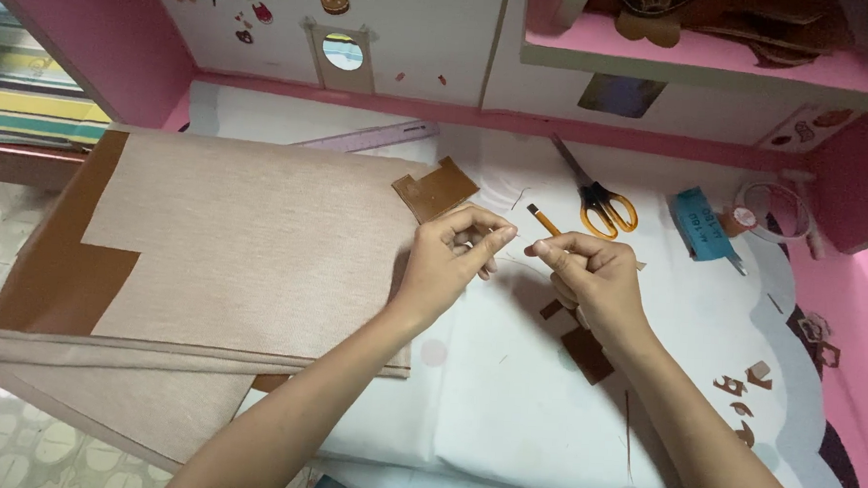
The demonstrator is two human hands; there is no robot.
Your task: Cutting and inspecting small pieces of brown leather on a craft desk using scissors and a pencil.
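While both hands meet over the white sheet (pixel 505 394), the left hand (pixel 448 259) has thumb and forefinger pinched shut on something very fine — too small to tell whether it is a needle or a thread end. The right hand (pixel 594 275) is curled closed, fingertips pinched likewise, just beside the left; a thin pale thread (pixel 516 262) seems to run between them, roughly left-to-right.

Packages and marks: a small blue box (pixel 700 224), oblong, lies right of the scissors, long axis running away from the person, white label on top. Just beside it a clear round tape roll (pixel 772 212) with a red-and-white round label. On the white cabinet front (pixel 414 33) at the back — small coloured stickers upper left, a round brown one near the middle, an oval mirror-like patch below it.

Orange-handled scissors (pixel 597 197) lie beyond the hands, blades pointing up-left, handles toward the person. A short pencil (pixel 542 219) lies between scissors and hands, tilted diagonally. Beige fabric (pixel 249 246) covers the left side over brown material (pixel 57 267); a brown cut piece (pixel 434 188) rests at its top right corner. A pale ruler (pixel 370 136) lies angled behind the fabric. Small brown scraps (pixel 585 353) sit under the right wrist and further right.
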